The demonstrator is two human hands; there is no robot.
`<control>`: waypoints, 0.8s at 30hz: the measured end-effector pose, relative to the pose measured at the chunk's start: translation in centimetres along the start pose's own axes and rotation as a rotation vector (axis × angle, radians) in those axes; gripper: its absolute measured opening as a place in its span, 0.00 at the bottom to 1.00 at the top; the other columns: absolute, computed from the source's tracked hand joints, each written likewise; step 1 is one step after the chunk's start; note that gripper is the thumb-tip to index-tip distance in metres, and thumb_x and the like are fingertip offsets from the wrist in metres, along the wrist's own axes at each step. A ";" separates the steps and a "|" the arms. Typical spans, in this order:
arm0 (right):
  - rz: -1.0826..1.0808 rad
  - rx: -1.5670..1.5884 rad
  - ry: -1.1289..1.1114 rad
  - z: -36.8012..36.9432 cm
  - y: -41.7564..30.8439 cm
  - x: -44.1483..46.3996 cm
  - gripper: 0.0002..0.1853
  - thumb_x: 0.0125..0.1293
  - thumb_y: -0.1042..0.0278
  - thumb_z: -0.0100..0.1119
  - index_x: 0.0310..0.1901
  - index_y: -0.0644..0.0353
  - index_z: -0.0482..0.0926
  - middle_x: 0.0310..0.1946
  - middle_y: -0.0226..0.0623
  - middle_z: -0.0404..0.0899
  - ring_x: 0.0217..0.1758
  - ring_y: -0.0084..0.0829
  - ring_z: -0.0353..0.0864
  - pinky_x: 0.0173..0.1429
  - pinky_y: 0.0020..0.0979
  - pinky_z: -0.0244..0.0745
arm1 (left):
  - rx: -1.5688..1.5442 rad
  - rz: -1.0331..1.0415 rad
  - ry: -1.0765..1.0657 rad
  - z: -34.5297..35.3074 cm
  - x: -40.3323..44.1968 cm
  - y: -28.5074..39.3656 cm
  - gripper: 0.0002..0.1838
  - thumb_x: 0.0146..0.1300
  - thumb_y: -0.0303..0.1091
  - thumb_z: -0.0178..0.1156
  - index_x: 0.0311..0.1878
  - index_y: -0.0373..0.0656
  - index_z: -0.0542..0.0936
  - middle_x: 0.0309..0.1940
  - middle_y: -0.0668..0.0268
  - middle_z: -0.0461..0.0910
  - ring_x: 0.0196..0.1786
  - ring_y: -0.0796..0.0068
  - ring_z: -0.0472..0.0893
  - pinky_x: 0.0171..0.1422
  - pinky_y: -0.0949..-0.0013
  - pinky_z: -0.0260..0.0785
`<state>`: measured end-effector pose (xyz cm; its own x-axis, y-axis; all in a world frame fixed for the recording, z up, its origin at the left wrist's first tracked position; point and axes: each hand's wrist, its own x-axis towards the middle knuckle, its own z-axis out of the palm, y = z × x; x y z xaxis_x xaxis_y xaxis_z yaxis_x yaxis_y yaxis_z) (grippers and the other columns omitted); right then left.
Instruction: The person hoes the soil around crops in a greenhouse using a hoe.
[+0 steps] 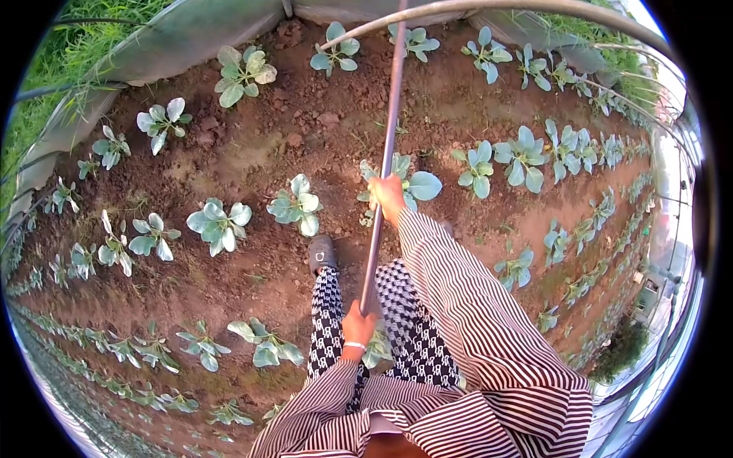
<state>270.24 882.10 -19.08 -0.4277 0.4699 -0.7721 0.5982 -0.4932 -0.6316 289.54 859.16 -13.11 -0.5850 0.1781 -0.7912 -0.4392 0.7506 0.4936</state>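
A long, smooth brownish pole (395,99) runs up the middle of the view. Its far end passes out of sight at the top, so I cannot tell what tool it belongs to. My right hand (389,197) is wrapped around the pole partway along, above a leafy cabbage-like plant (422,185). Closer to my body, my left hand (357,327) is closed around the pole near its lower end, with a white band at the wrist. Both striped sleeves reach forward. Reddish-brown soil (252,153) lies beneath the pole.
Rows of young plants (220,225) cross the soil on both sides. One dark shoe (322,253) stands between rows. A pale sheet barrier (191,42) borders the far edge, with grass beyond. A curved hoop (527,6) arches overhead, and more frame bars stand at right.
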 end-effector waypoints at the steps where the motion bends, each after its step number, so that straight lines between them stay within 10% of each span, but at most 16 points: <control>1: -0.008 -0.061 0.018 -0.3 0.4 2.2 0.07 0.50 0.76 0.53 0.19 0.62 0.67 0.10 0.32 0.64 0.07 0.26 0.63 0.10 0.30 0.61 | -0.035 0.000 0.019 0.9 0.7 0.9 0.14 0.49 0.32 0.57 0.40 0.38 0.73 0.27 0.42 0.78 0.35 0.42 0.78 0.40 0.51 0.71; 13: 0.398 0.230 -0.238 -13.2 8.2 -3.0 0.13 0.51 0.80 0.55 0.32 0.54 0.61 0.14 0.26 0.61 0.09 0.19 0.59 0.12 0.27 0.58 | 0.054 -0.107 0.128 13.1 -12.3 3.2 0.10 0.46 0.32 0.56 0.32 0.37 0.73 0.20 0.46 0.75 0.27 0.44 0.78 0.32 0.50 0.69; 24: -0.124 0.114 0.081 -24.1 -8.3 7.6 0.07 0.53 0.78 0.53 0.26 0.64 0.64 0.13 0.33 0.66 0.07 0.26 0.65 0.08 0.29 0.59 | -0.020 0.092 0.035 18.9 1.3 15.2 0.09 0.48 0.31 0.58 0.33 0.39 0.73 0.20 0.50 0.75 0.26 0.52 0.77 0.32 0.56 0.68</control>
<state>278.29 907.43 -18.03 -0.4350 0.5871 -0.6827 0.4617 -0.5056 -0.7289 295.04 882.80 -13.47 -0.6469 0.2229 -0.7293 -0.3956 0.7195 0.5708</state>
